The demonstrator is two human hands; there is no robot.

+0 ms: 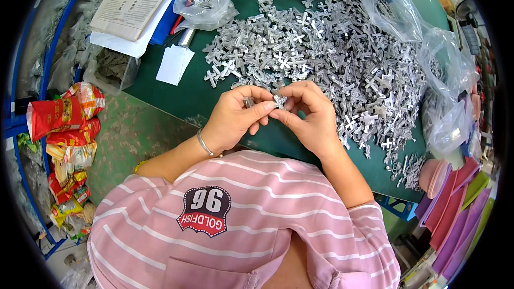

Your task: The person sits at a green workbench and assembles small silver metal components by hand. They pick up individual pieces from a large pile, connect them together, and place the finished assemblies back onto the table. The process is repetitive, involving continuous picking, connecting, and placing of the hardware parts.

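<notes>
My left hand (pixel 230 115) and my right hand (pixel 312 112) meet at the near edge of a large heap of small silver metal crosses (pixel 316 37). Between their fingertips is one small silver cross (pixel 279 100), pinched by the right thumb and fingers, with the left thumb tip against it. Another small grey metal piece (pixel 248 102) shows tucked in the curled left fingers; its exact shape is partly hidden. Both hands are closed.
The heap lies on a green tabletop (pixel 176 93). Clear plastic bags (pixel 206 2) stand around it. White paper slips (pixel 174 65), a booklet (pixel 134 0) and a clear bin (pixel 112 69) are left. A smaller metal pile (pixel 408 171) lies right, near stacked coloured sheets (pixel 455 198).
</notes>
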